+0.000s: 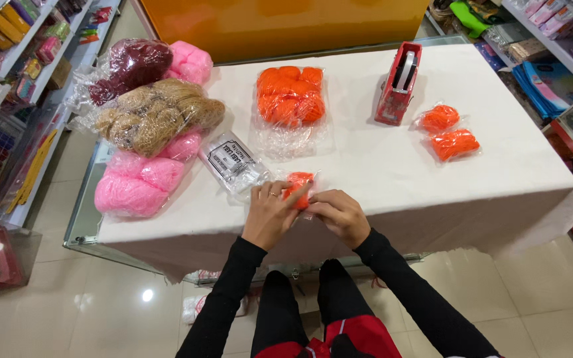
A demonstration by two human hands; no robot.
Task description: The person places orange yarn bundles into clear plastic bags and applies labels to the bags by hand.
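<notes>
Orange yarn packet (pixel 298 187) sits near clear bag stack (pixel 235 163), tape dispenser (pixel 398 85) well apart.

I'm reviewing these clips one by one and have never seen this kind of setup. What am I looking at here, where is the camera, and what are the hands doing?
There is no machine here: a person in black sleeves works with bare hands. The single picture comes from a camera worn on the person's head, looking down, so the arms enter from the bottom edge.

The left hand and right hand meet at the near edge of a table covered with a white cloth. Together they hold a small orange yarn bundle in clear plastic.

On the cloth lie a larger bag of orange yarn, two small packed orange bundles, a red tape dispenser, a stack of clear bags, and at the left big bags of pink yarn, tan yarn and dark red yarn. Shop shelves stand on both sides.
</notes>
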